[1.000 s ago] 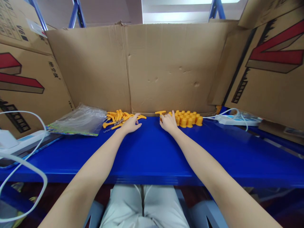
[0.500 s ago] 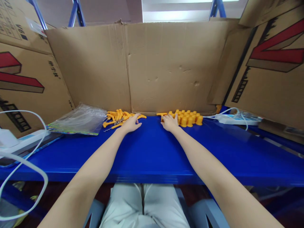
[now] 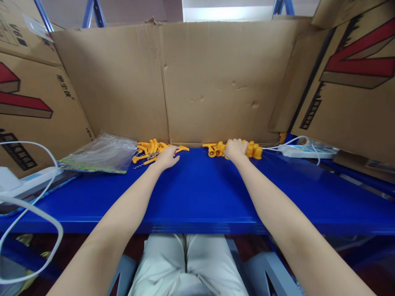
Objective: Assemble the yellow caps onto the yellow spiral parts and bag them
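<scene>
My left hand [image 3: 168, 158] rests at the right side of a pile of yellow corkscrews [image 3: 152, 147] with metal spirals. Its thumb stands apart from the fingers, and some fingertips are hidden among the handles. My right hand [image 3: 236, 149] is curled over the group of yellow cup-shaped pieces [image 3: 256, 151], closed around one that it mostly hides. Left of this hand, a couple of the cup-shaped pieces [image 3: 212, 152] lie tipped over with their openings towards me. A yellow handle [image 3: 208, 145] lies behind them.
The blue tabletop [image 3: 197, 193] is backed by a tall cardboard sheet [image 3: 212, 82], with printed boxes at both sides. Clear plastic bags [image 3: 101, 154] lie left of the corkscrews. White power strips [image 3: 305, 151] and a looping white cable [image 3: 58, 230] are at the sides.
My right hand has moved right, from the left end of the cup-shaped pieces onto their middle, and curled its fingers. Tipped pieces now show where it was. My left hand has hardly moved.
</scene>
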The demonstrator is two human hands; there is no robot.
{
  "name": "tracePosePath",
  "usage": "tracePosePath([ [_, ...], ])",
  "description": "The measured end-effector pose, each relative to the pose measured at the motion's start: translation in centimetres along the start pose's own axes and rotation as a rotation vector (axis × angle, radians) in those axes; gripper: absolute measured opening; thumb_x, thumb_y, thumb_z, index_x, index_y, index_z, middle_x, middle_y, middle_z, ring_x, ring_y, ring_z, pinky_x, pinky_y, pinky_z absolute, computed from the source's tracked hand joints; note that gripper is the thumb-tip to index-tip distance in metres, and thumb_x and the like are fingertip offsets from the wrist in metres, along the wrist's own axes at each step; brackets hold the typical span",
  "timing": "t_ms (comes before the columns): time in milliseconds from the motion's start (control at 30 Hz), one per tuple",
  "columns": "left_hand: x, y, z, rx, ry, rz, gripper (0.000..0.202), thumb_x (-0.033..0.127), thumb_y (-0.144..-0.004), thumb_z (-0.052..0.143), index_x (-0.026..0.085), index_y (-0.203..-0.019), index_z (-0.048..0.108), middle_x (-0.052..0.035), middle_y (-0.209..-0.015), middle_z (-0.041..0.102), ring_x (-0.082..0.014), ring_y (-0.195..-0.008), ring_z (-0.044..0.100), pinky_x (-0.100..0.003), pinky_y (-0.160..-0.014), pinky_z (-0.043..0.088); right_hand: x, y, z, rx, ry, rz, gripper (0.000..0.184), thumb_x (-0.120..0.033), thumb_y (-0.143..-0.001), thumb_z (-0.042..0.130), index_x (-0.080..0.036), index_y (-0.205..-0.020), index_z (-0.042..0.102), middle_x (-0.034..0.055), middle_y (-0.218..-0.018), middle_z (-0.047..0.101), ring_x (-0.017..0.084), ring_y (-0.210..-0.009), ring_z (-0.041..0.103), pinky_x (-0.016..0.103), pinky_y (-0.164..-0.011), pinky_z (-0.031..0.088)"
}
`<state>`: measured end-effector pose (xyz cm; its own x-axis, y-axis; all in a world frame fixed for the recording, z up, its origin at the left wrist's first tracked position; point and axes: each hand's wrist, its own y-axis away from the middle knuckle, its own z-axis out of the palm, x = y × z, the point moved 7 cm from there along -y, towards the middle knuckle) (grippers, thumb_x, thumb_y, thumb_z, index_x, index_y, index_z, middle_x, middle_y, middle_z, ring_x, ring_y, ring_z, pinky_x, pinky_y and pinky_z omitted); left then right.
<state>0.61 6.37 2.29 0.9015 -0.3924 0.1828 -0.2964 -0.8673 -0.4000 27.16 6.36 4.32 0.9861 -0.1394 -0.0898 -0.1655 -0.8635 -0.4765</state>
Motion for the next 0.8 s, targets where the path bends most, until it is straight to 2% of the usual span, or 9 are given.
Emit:
tracePosePath([
  [100,-0.8,0.2,-0.3,0.029,-0.137,-0.064,0.038,0.025,-0.078,0.050,0.019,-0.115,0.056,-0.0111,-0.118,0.057,-0.0285,-0.114,0.049,-0.042,-0.096,0.037,0.0,0.1,0.4,-0.060,0.034,-0.013,0.033,-0.016,-0.077,0.048,-0.010,-0.106,0.065,0.0197,-0.107,0.064,0.033,-0.109,0.051,0.046,-0.087,0.030],
  [167,-1.6,0.4,-0.1,0.000,-0.180,-0.118,0.038,0.024,-0.078,0.050,0.020,-0.116,0.056,-0.0114,-0.122,0.055,-0.0304,-0.117,0.046,-0.045,-0.097,0.036,-0.1,0.1,0.3,-0.087,0.041,-0.008,0.030,-0.017,-0.079,0.051,-0.010,-0.104,0.065,0.0196,-0.106,0.065,0.031,-0.108,0.054,0.044,-0.087,0.029],
  [300,-2.5,0.5,0.5,-0.066,-0.231,-0.156,0.038,0.019,-0.079,0.047,0.023,-0.116,0.056,-0.0085,-0.125,0.054,-0.0270,-0.119,0.046,-0.042,-0.100,0.035,-0.8,0.0,0.4,-0.194,-0.012,-0.029,0.026,-0.018,-0.077,0.060,-0.011,-0.101,0.065,0.0177,-0.102,0.066,0.027,-0.100,0.060,0.037,-0.086,0.035],
  [400,-2.5,0.5,0.5,-0.066,-0.281,-0.173,0.037,0.020,-0.081,0.046,0.022,-0.117,0.056,-0.0090,-0.127,0.052,-0.0264,-0.119,0.046,-0.042,-0.099,0.036,-2.7,0.2,0.8,-0.263,-0.105,-0.157,0.022,-0.017,-0.075,0.064,-0.013,-0.097,0.064,0.0143,-0.100,0.066,0.024,-0.094,0.062,0.029,-0.077,0.041],
  [500,-2.1,0.7,0.3,-0.038,-0.331,-0.201,0.038,0.023,-0.082,0.045,0.018,-0.118,0.055,-0.0135,-0.128,0.050,-0.0293,-0.120,0.045,-0.045,-0.096,0.037,-5.1,0.9,1.2,-0.259,-0.260,-0.287,0.016,-0.018,-0.076,0.064,-0.014,-0.092,0.061,0.0094,-0.097,0.067,0.019,-0.090,0.062,0.025,-0.074,0.043],
  [567,-1.9,0.8,0.2,-0.009,-0.348,-0.227,0.036,0.022,-0.083,0.043,0.016,-0.117,0.056,-0.0157,-0.126,0.050,-0.0307,-0.118,0.045,-0.046,-0.094,0.038,-6.4,1.5,1.7,-0.253,-0.363,-0.329,0.019,-0.019,-0.075,0.066,-0.015,-0.092,0.059,0.0068,-0.095,0.066,0.017,-0.087,0.061,0.024,-0.073,0.043],
  [667,-2.0,0.9,0.0,0.029,-0.333,-0.260,0.035,0.020,-0.084,0.040,0.015,-0.113,0.057,-0.0170,-0.123,0.052,-0.0317,-0.116,0.047,-0.046,-0.092,0.038,-8.0,2.6,2.9,-0.321,-0.481,-0.361,0.023,-0.022,-0.072,0.069,-0.015,-0.090,0.057,0.0049,-0.090,0.066,0.015,-0.081,0.060,0.023,-0.070,0.043],
  [800,-2.7,0.8,-0.1,0.063,-0.290,-0.286,0.032,0.017,-0.083,0.039,0.014,-0.109,0.059,-0.0180,-0.121,0.053,-0.0327,-0.117,0.045,-0.048,-0.093,0.035,-9.0,3.6,3.4,-0.372,-0.605,-0.380,0.021,-0.026,-0.072,0.069,-0.015,-0.084,0.057,0.0038,-0.087,0.065,0.015,-0.078,0.059,0.023,-0.067,0.042],
])
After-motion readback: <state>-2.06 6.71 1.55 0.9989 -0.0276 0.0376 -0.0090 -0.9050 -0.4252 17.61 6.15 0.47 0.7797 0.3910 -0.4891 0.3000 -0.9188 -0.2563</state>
